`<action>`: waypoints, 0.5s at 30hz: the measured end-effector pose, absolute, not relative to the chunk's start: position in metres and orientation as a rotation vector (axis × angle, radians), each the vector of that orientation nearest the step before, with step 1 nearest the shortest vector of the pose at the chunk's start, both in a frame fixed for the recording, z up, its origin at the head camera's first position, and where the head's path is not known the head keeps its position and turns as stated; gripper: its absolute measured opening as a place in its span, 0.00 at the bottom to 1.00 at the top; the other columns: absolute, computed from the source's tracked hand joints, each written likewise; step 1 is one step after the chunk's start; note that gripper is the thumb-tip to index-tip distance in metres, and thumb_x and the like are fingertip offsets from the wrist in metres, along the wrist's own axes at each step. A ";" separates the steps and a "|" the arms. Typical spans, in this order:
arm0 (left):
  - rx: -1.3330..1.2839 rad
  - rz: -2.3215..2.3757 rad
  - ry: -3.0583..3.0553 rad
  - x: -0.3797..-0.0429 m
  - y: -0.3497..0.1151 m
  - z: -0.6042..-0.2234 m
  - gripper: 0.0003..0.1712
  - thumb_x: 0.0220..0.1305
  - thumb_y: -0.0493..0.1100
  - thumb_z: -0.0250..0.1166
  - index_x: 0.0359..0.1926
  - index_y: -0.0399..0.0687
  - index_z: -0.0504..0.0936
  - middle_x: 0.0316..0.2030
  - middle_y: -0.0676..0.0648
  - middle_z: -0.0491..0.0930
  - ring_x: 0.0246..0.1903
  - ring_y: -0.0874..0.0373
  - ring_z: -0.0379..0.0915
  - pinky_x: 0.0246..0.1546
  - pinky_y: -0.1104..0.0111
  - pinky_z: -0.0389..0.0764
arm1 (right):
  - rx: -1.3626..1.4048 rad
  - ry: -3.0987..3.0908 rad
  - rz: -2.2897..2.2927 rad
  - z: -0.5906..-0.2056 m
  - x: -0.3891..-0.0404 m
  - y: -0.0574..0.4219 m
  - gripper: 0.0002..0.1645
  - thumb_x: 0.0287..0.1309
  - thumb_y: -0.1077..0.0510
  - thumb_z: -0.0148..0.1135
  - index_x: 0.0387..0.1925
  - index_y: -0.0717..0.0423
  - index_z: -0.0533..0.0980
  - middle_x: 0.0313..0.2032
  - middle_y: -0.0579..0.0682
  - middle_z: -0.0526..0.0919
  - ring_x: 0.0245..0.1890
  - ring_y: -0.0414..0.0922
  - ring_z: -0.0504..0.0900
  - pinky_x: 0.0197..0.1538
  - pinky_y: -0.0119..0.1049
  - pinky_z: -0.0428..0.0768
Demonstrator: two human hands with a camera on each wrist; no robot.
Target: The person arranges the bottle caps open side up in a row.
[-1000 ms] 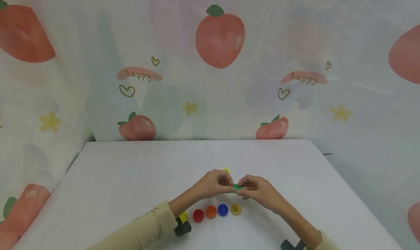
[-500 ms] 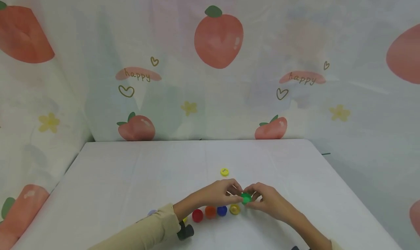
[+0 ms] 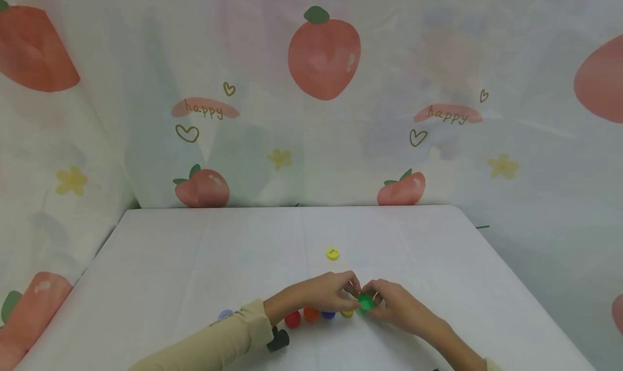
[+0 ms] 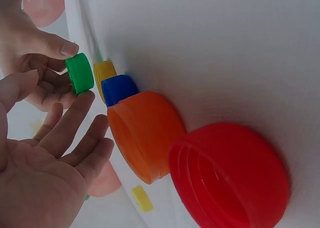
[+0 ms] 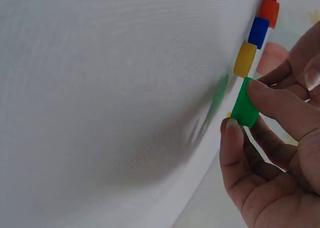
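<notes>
My right hand (image 3: 396, 309) pinches a green bottle cap (image 3: 365, 303) at the right end of a row of caps. Its thumb lies on the rim of the green cap in the left wrist view. My left hand (image 4: 55, 163) has its fingers loosely extended, one fingertip right at that cap's edge. Along the row stand a gold-yellow cap (image 5: 245, 60), a blue cap (image 4: 120, 89), an orange cap (image 4: 150, 133) and a red cap (image 4: 235, 173), the threaded insides of the larger ones showing. In the head view my left hand partly covers the gold, blue and orange caps.
A yellow cap (image 3: 332, 253) lies farther back on the white table (image 3: 233, 241). A pale blue cap (image 3: 225, 314) shows beside my left sleeve (image 3: 209, 336). A black wrist camera (image 3: 278, 340) hangs under that arm. Peach-printed cloth (image 3: 321, 144) rises behind the table.
Both hands have come nearer to me and slightly right, bringing the green cap from behind the row to its right end. The farther yellow cap, earlier partly hidden, now shows fully.
</notes>
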State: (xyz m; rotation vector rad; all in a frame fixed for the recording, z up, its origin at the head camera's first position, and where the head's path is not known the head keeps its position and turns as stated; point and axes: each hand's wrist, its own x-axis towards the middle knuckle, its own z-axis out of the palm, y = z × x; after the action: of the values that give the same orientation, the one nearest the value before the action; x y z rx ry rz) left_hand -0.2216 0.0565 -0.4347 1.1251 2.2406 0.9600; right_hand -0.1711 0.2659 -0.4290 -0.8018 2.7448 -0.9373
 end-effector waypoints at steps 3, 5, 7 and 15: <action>1.132 0.919 2.236 -0.222 0.057 -0.436 0.16 0.63 0.49 0.63 0.48 0.52 0.71 0.48 0.56 0.79 0.48 0.69 0.72 0.49 0.74 0.70 | -0.778 2.727 -0.943 -0.431 -0.170 0.264 0.19 0.46 0.67 0.70 0.43 0.62 0.75 0.37 0.47 0.79 0.33 0.40 0.77 0.37 0.32 0.77; 1.135 0.903 2.231 -0.222 0.058 -0.437 0.16 0.63 0.49 0.63 0.49 0.51 0.71 0.49 0.56 0.79 0.49 0.69 0.72 0.50 0.74 0.70 | -0.756 2.716 -0.944 -0.432 -0.169 0.263 0.19 0.46 0.67 0.70 0.43 0.62 0.75 0.36 0.47 0.79 0.33 0.40 0.76 0.36 0.31 0.77; 1.139 0.886 2.228 -0.221 0.058 -0.437 0.16 0.63 0.48 0.63 0.49 0.51 0.71 0.49 0.56 0.79 0.49 0.69 0.72 0.50 0.75 0.70 | -0.747 2.715 -0.933 -0.433 -0.169 0.263 0.19 0.46 0.68 0.70 0.43 0.62 0.75 0.35 0.46 0.78 0.33 0.40 0.76 0.36 0.31 0.77; 1.136 0.855 2.267 -0.221 0.055 -0.440 0.16 0.62 0.49 0.64 0.47 0.51 0.72 0.47 0.55 0.80 0.48 0.68 0.73 0.48 0.75 0.71 | -0.755 2.734 -0.870 -0.436 -0.169 0.260 0.19 0.46 0.66 0.71 0.42 0.61 0.75 0.33 0.44 0.76 0.32 0.38 0.74 0.36 0.30 0.76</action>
State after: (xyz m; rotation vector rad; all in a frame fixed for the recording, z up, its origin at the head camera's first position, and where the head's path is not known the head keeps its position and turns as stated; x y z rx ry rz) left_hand -0.2211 0.0554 -0.4400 1.1363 2.2668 0.8553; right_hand -0.1687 0.2603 -0.4358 -0.7546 2.7342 -0.8697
